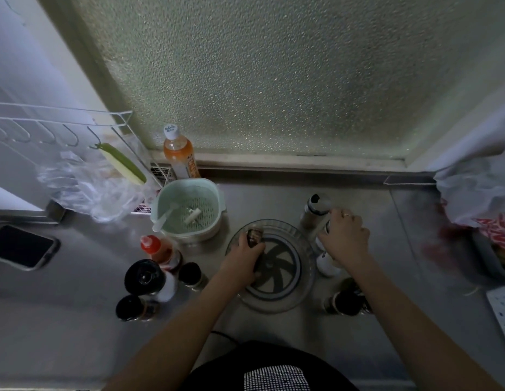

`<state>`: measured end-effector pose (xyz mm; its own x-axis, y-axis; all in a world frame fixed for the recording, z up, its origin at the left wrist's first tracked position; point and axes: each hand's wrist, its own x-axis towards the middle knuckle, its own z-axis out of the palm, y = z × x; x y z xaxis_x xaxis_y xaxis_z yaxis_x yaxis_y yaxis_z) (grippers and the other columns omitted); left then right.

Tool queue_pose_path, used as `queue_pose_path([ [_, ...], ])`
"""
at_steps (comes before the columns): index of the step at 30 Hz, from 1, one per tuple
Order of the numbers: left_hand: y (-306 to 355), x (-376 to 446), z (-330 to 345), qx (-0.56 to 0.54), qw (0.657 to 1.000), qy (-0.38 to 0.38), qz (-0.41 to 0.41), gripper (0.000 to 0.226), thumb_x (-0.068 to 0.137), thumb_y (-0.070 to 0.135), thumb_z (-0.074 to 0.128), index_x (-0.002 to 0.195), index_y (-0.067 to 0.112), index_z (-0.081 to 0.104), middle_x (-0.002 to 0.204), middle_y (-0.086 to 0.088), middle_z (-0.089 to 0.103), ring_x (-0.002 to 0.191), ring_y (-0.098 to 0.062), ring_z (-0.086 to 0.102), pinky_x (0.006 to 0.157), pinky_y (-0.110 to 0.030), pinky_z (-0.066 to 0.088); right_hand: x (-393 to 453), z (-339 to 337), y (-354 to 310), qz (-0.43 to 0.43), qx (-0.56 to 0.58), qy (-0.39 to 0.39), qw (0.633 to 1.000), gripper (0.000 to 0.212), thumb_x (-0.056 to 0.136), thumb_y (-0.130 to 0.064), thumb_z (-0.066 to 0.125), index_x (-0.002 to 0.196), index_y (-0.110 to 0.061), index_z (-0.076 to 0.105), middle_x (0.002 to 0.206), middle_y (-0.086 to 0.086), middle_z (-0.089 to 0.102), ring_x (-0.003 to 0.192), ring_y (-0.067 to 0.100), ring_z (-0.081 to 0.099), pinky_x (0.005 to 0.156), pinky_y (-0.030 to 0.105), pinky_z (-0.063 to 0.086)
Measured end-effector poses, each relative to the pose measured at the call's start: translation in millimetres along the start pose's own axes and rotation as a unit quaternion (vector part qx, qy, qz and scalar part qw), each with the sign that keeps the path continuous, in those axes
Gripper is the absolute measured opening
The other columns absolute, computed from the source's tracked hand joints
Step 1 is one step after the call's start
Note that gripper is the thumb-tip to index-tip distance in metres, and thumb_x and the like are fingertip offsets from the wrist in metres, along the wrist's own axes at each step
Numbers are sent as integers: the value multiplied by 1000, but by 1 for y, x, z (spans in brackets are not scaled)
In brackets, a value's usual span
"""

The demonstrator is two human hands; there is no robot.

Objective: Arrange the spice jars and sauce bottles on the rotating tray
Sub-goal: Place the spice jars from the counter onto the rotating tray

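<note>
A clear round rotating tray (296, 294) with a dark spoked hub sits mid-counter. My left hand (242, 259) grips a small dark-labelled spice jar (254, 235) over the tray's left side. At the tray's right rim, my right hand (344, 239) is closed around a jar whose top (327, 227) just shows. A tall shaker with a black cap (316, 206) stands behind that hand, a white bottle (326, 265) below it. Left of the tray stand a red-capped sauce bottle (158, 251), a large black-capped bottle (148, 277) and two dark-lidded jars (190, 275) (131, 307). Another dark jar (347, 301) stands right of the tray.
A pale green strainer bowl (189, 211) stands behind the tray on the left, an orange drink bottle (179, 153) by the frosted window. A phone (21, 246) lies far left. A wire rack (62, 128) with plastic wrap hangs at the left. Plastic bags (482, 193) fill the right.
</note>
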<state>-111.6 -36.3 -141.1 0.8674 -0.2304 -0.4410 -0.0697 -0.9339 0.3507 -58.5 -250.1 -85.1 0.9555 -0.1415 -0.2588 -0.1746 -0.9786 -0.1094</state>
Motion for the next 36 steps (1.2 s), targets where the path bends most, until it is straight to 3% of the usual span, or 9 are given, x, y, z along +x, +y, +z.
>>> queue_pose_path([
  [4,5,-9,-13,-42,997,64,-23,45,80,24,58,123,17,46,126,-18,35,109,-41,47,89,-44,46,9,-3,-5,8,56,42,998,50,85,-34,58,126,-14,37,127,18,51,116,39,48,93,50,39],
  [8,0,-7,-41,-49,992,99,-55,60,82,27,59,136,22,34,115,-18,49,103,-39,55,83,-45,50,29,-8,-8,-4,54,9,998,65,84,-42,58,138,-24,27,131,17,52,117,40,49,95,52,37],
  [12,-8,4,-58,-54,989,129,-55,35,78,30,65,101,11,47,97,-19,57,89,-37,58,71,-40,49,44,-8,-11,-24,44,-28,998,57,85,-45,57,134,-30,33,130,11,56,114,36,53,94,50,36],
  [14,-8,5,-62,-57,990,120,-54,34,76,30,68,96,10,49,97,-18,56,88,-36,57,72,-40,49,47,-6,-11,-30,46,-33,998,52,86,-45,56,131,-29,36,128,10,56,112,35,54,93,50,37],
  [19,-5,10,-67,-70,992,91,-52,46,77,23,67,118,11,50,116,-18,47,102,-36,54,88,-43,48,44,-10,-14,-46,79,4,996,38,78,-47,61,108,-28,47,108,7,64,100,33,59,84,44,39],
  [21,-3,12,-66,-84,992,87,-30,54,79,20,65,129,15,45,121,-16,45,108,-35,52,92,-44,48,35,-19,-18,-57,110,46,991,42,71,-47,63,107,-31,48,100,7,62,95,34,59,82,44,43],
  [25,-3,11,-60,-102,989,107,-22,54,81,22,63,130,18,42,122,-14,46,111,-32,49,92,-44,49,13,-41,-34,-133,171,107,970,49,65,-51,69,108,-35,50,90,4,52,83,27,57,78,39,49],
  [31,-9,6,-56,-128,980,149,-32,56,78,21,67,127,13,41,118,-16,51,107,-35,53,86,-49,49,0,-26,-64,-222,110,-56,967,52,67,-45,68,114,-32,49,105,9,61,98,29,57,83,41,50],
  [36,-6,-12,-45,-153,965,207,-52,31,82,2,54,110,1,41,116,-20,47,96,-39,53,70,-44,43,1,9,-69,-233,114,-87,962,57,72,-36,69,123,-32,44,119,11,59,106,31,54,86,43,49],
])
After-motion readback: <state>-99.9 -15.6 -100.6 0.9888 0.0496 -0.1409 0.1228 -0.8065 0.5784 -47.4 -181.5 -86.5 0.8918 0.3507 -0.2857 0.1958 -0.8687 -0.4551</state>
